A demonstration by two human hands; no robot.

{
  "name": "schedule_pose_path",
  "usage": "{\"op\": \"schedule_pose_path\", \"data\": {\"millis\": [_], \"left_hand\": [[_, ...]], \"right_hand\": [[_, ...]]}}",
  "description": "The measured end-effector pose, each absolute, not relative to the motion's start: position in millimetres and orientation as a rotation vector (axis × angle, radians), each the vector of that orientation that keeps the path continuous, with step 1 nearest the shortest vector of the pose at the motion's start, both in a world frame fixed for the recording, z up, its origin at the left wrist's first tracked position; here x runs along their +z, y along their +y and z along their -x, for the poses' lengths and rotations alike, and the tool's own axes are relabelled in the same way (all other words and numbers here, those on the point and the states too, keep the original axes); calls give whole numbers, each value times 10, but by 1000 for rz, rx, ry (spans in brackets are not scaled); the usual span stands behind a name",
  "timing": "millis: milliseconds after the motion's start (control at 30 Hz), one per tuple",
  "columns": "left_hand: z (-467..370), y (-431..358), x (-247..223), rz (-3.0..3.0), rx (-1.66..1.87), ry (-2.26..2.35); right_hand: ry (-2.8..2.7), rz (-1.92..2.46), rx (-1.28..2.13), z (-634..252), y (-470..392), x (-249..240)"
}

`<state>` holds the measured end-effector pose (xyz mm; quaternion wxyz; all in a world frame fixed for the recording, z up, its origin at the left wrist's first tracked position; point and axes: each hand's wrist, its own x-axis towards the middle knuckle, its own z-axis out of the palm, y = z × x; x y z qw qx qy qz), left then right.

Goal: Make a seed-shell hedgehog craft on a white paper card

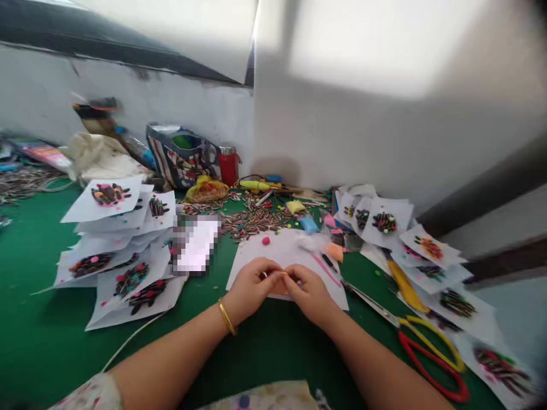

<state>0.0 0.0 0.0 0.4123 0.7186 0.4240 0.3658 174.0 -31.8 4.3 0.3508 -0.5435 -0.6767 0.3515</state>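
My left hand (252, 286) and my right hand (309, 293) meet over the front part of a white paper sheet (248, 256). Their thumbs and forefingers are pinched together around a tiny bit of orange clay (284, 274), mostly covered by the fingertips. Under the hands an orange patch (280, 288) shows on the sheet. Further back on the sheet are a pinkish-red clay ball (266, 241), a thin pink strip (325, 270), a short black piece (329, 262) and an orange lump (335, 251).
Scissors (391, 319) with red and yellow handles lie at the right. Paper stacks with seed pictures stand left (128, 239) and right (427, 267). Behind are scattered seeds (252, 219), a red flask (228, 166) and a bag (183, 156). A pixelated bright object (197, 245) lies left of the sheet.
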Motion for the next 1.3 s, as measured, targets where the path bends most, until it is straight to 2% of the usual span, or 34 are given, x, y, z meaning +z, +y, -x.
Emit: {"op": "schedule_pose_path", "data": {"millis": [400, 567, 733, 1133, 1300], "left_hand": [[41, 9, -23, -2049, 935, 1021], [22, 12, -3, -1860, 889, 1106], [-3, 26, 19, -1615, 890, 1074], [-17, 31, 5, -1434, 812, 968], [-3, 45, 13, -1321, 853, 947]], "right_hand": [[-1615, 1381, 976, -1753, -296, -17], [-1588, 1373, 990, -1747, -306, -20], [-1512, 1326, 858, -1754, -311, -69], [-1729, 1190, 787, -1761, -328, 25], [-1628, 1300, 795, -1763, -331, 4]]}}
